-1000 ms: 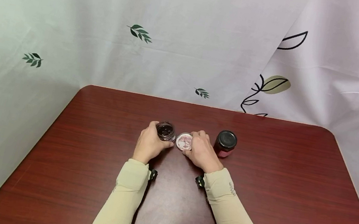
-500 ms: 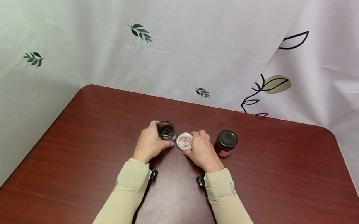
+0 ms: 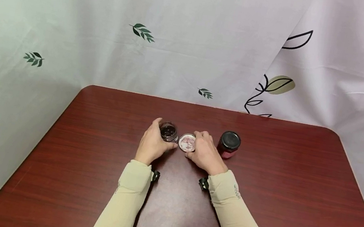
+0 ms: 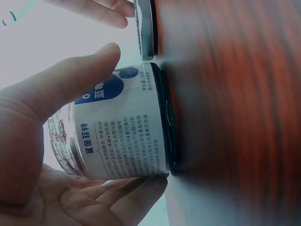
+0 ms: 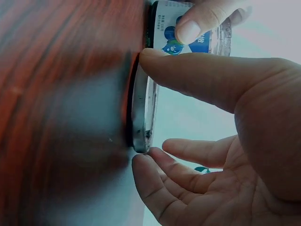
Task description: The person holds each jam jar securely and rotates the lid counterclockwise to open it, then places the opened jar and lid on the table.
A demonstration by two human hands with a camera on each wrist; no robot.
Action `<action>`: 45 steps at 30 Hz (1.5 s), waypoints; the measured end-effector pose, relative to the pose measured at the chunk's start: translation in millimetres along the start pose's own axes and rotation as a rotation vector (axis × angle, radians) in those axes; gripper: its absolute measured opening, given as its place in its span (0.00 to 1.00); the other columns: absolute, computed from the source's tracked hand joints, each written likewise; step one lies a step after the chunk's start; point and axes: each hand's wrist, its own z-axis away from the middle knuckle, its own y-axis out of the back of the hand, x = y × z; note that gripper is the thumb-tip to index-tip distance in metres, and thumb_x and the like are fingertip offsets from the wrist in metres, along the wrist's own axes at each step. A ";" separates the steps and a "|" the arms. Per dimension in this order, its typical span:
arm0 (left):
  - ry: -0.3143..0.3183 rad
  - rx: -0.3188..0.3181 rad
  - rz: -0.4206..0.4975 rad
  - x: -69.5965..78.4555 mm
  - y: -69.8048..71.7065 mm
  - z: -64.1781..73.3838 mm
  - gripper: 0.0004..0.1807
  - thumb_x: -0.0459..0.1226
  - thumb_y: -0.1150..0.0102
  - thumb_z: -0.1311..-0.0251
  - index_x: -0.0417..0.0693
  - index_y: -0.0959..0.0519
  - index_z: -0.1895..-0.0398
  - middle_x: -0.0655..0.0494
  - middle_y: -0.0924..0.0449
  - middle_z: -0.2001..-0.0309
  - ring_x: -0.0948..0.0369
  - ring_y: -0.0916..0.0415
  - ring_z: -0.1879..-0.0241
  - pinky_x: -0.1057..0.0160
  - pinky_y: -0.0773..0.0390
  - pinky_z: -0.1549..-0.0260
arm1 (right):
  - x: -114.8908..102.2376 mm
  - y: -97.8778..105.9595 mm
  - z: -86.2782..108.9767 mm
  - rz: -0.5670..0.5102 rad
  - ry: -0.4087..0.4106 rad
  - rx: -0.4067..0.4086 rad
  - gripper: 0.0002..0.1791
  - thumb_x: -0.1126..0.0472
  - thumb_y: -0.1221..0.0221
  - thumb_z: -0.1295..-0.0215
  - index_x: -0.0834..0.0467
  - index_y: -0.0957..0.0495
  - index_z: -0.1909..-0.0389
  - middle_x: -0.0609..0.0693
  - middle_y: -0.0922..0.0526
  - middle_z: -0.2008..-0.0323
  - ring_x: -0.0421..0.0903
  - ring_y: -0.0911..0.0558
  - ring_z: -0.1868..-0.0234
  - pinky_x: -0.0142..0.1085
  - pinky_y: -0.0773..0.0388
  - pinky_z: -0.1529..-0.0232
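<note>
An uncapped glass jam jar with dark contents stands upright on the table, a white and blue label on its side. My left hand curves round it, thumb on the near side and fingers on the far side. To its right lies the jar lid, inner face up and smeared with pinkish residue. My right hand holds this lid by its edge; in the right wrist view the thumb is at one side of the rim and the fingertips at the opposite side.
A second jar, dark red with its black lid on, stands just right of my right hand. The reddish-brown wooden table ends at a pale leaf-printed curtain behind.
The fingers of my left hand have shifted slightly away from me at the jar's far side. My right hand, the lid and both jars stay in place.
</note>
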 end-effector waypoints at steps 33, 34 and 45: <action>-0.060 0.029 0.043 9.4 14.1 5.4 0.56 0.47 0.25 0.64 0.45 0.46 0.31 0.43 0.47 0.33 0.50 0.43 0.35 0.51 0.38 0.41 | -16.6 35.5 18.3 0.033 0.122 0.085 0.43 0.56 0.31 0.53 0.65 0.38 0.37 0.59 0.34 0.43 0.55 0.35 0.42 0.44 0.33 0.45; -0.059 0.032 0.047 10.3 15.0 5.8 0.55 0.47 0.25 0.64 0.46 0.46 0.31 0.43 0.48 0.32 0.50 0.44 0.35 0.51 0.38 0.41 | -16.6 37.0 19.2 0.032 0.122 0.089 0.43 0.56 0.31 0.53 0.66 0.38 0.37 0.59 0.34 0.43 0.55 0.35 0.42 0.44 0.33 0.45; -0.103 0.051 0.052 21.9 22.6 8.5 0.53 0.46 0.26 0.62 0.46 0.44 0.32 0.47 0.48 0.32 0.52 0.43 0.35 0.53 0.37 0.41 | -11.4 49.5 25.9 0.045 0.148 0.142 0.41 0.60 0.32 0.53 0.66 0.37 0.37 0.58 0.32 0.46 0.54 0.35 0.44 0.43 0.34 0.44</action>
